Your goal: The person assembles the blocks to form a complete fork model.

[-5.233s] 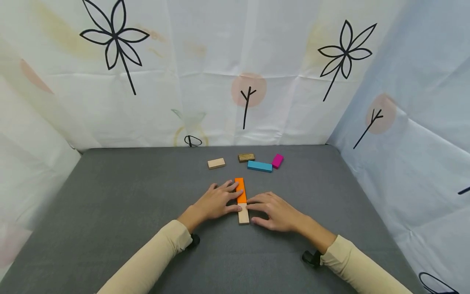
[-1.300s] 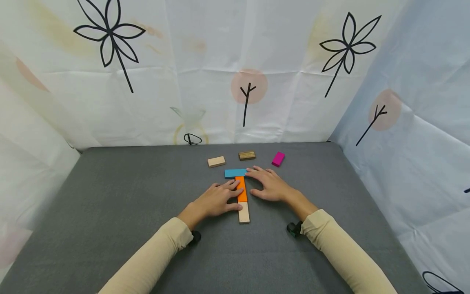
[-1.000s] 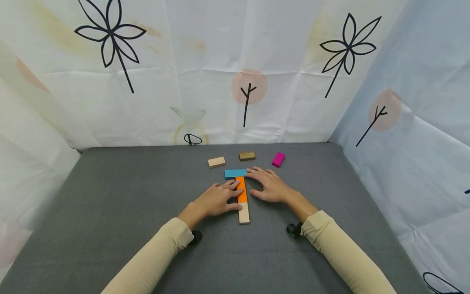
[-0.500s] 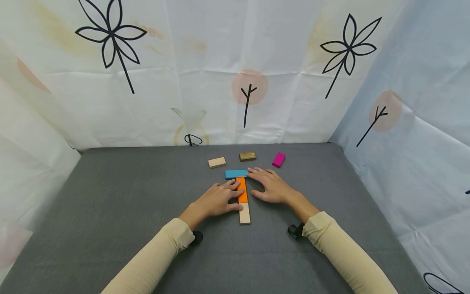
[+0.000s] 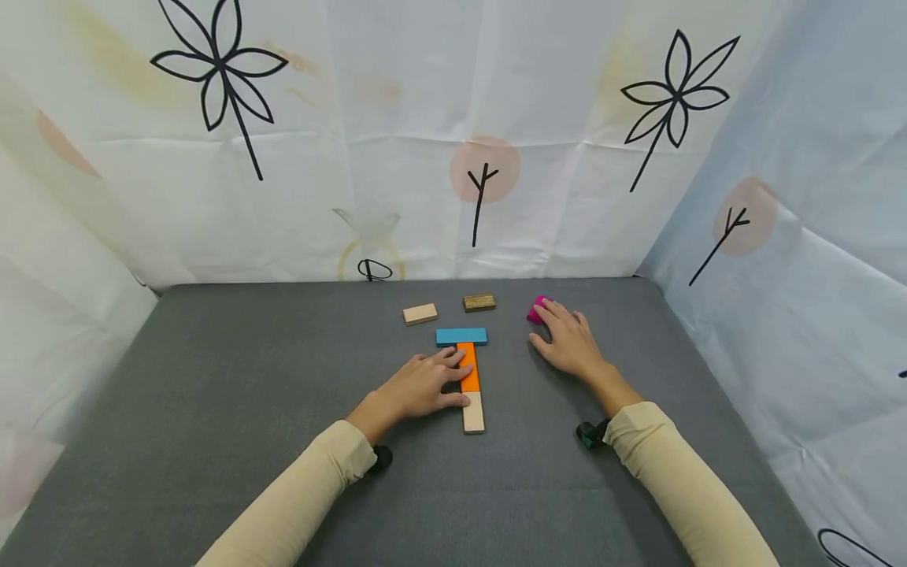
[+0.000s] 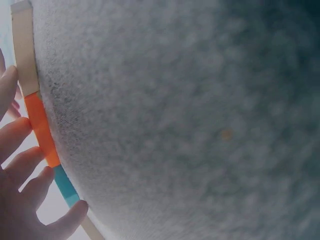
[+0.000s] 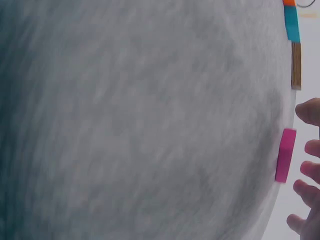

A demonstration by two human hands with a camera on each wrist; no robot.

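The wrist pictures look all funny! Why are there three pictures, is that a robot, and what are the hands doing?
No robot here! These are a person's left hand and right hand. The wide picture is taken from the person's head, looking forward and down. The other two come from each wrist, so things look close and tipped over.

On the grey table, a blue block lies across the far end of an orange block, with a pale block at its near end, like a letter T. Farther back are another pale block, a brown block and a pink block.

The left fingers touch the orange block. The right hand is at the pink one, but I can't tell if it's touching.
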